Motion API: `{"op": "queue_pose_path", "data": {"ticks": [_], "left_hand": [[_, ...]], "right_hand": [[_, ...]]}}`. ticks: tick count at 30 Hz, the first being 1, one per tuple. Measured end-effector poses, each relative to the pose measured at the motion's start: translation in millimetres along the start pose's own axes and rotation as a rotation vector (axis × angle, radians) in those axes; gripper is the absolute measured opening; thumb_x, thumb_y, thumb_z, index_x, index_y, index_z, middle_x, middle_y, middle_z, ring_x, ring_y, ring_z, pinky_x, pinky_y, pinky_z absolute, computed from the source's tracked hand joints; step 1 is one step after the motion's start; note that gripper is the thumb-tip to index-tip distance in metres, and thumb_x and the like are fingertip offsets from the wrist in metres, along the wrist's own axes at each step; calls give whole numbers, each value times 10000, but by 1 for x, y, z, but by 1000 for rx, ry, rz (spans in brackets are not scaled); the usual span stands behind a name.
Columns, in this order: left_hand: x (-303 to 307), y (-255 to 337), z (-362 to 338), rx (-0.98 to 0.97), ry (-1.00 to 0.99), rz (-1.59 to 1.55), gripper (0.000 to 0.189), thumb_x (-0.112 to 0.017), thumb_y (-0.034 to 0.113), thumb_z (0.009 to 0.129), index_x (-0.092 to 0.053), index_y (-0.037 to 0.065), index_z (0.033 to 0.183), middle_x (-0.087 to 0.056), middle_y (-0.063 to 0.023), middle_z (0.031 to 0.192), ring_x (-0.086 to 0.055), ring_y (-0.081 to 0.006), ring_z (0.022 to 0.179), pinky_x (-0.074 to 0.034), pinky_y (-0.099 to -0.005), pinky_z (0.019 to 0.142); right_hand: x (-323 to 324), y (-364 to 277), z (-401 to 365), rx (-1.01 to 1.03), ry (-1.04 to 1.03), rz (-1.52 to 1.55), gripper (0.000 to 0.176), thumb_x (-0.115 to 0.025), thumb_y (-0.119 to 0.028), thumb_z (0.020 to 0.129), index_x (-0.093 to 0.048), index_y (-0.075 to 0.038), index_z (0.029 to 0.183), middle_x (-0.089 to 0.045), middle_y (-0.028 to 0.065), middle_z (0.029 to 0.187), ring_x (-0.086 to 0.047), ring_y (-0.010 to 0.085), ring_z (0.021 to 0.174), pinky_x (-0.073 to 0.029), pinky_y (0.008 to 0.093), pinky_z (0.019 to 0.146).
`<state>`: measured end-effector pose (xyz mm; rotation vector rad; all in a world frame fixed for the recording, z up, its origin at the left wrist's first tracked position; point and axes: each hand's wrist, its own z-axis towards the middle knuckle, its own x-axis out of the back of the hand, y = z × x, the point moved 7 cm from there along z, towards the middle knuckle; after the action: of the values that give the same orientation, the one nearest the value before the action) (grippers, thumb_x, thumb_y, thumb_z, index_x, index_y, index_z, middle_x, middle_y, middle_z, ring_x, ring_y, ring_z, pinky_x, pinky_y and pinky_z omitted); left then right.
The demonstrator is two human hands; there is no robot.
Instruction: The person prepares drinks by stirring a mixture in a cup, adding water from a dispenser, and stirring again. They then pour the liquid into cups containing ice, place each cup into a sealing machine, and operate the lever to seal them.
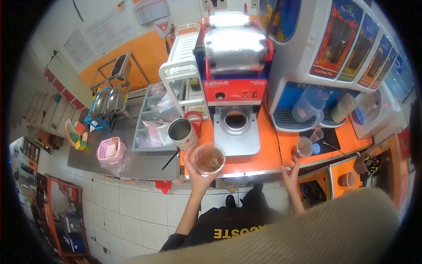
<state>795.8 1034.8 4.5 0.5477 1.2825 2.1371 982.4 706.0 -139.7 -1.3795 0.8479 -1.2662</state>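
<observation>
A clear plastic cup (pixel 209 157) of brown drink is gripped from its left side by my left hand (pixel 198 176), over the front edge of the orange counter (pixel 237 165). Directly behind it stands the red cup sealing machine (pixel 235 90), its metal tray (pixel 237 147) with a round ring extending forward. A cream patterned mug (pixel 183 140) is close behind the held cup. At the counter's edge further right, my right hand (pixel 291 177) is empty, fingers apart, just below a second plastic cup (pixel 303 148) with brown contents.
On the right stands a drink dispenser (pixel 290 70) with a clear pitcher (pixel 309 105) on its drip tray. Left of the sealer are a white rack (pixel 182 53), a grey divided tray (pixel 147 116) and a pink basket (pixel 110 149). Another cup (pixel 347 179) stands lower right.
</observation>
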Motion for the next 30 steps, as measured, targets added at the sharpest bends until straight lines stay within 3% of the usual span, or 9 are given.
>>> {"op": "queue_pose_path", "data": {"ticks": [6, 12, 16, 19, 24, 27, 30], "left_hand": [[-57, 0, 78, -86, -73, -152, 968, -848, 73, 609, -239, 44, 1361, -436, -164, 1298, -453, -274, 1235, -351, -387, 1062], [-106, -39, 120, -60, -41, -155, 905, -858, 113, 607, -301, 7, 1312, -453, -172, 1273, -461, -272, 1221, -362, -366, 1041], [-117, -62, 119, -73, -114, 96, 890, -869, 200, 589, -350, -20, 1277, -525, -185, 1191, -478, -309, 1182, -377, -393, 1007], [-119, -64, 113, -118, -198, 464, 934, -878, 208, 560, -338, 19, 1299, -495, -175, 1241, -458, -324, 1171, -372, -429, 997], [-115, -52, 114, -29, -291, 619, 993, -887, 241, 507, -368, 34, 1327, -578, -168, 1169, -455, -349, 1144, -368, -451, 978], [-111, -54, 115, -12, -351, 620, 991, -889, 232, 499, -389, 29, 1330, -601, -178, 1148, -502, -354, 1107, -398, -440, 957], [-105, -58, 118, -45, -376, 567, 949, -881, 208, 515, -422, 13, 1322, -621, -198, 1115, -563, -355, 1048, -443, -420, 915]], "right_hand": [[-39, -33, 4, 143, -102, -90, 642, -689, -138, 838, -339, -29, 1365, -377, 144, 1291, -555, 227, 1034, -505, 310, 780], [-58, -44, -6, 143, -153, -64, 652, -701, -147, 823, -351, -24, 1360, -368, 166, 1290, -562, 247, 1025, -511, 344, 827], [-60, -43, -15, 98, -148, -27, 632, -700, -159, 830, -363, -18, 1346, -367, 169, 1274, -568, 250, 1022, -512, 347, 845], [-67, -40, -18, 48, -157, 4, 611, -694, -170, 840, -375, -25, 1340, -373, 157, 1270, -580, 235, 1019, -515, 333, 832], [-88, -48, -18, -9, -249, 6, 582, -675, -180, 858, -380, -20, 1333, -363, 153, 1279, -586, 213, 1030, -515, 326, 824], [-103, -52, -16, -18, -275, 56, 541, -651, -185, 888, -382, -7, 1323, -426, 144, 1255, -587, 221, 1044, -510, 323, 835], [-136, -37, -15, -269, -381, 552, 423, -582, -200, 942, -409, 0, 1273, -517, 151, 1213, -588, 234, 1065, -504, 338, 875]]}}
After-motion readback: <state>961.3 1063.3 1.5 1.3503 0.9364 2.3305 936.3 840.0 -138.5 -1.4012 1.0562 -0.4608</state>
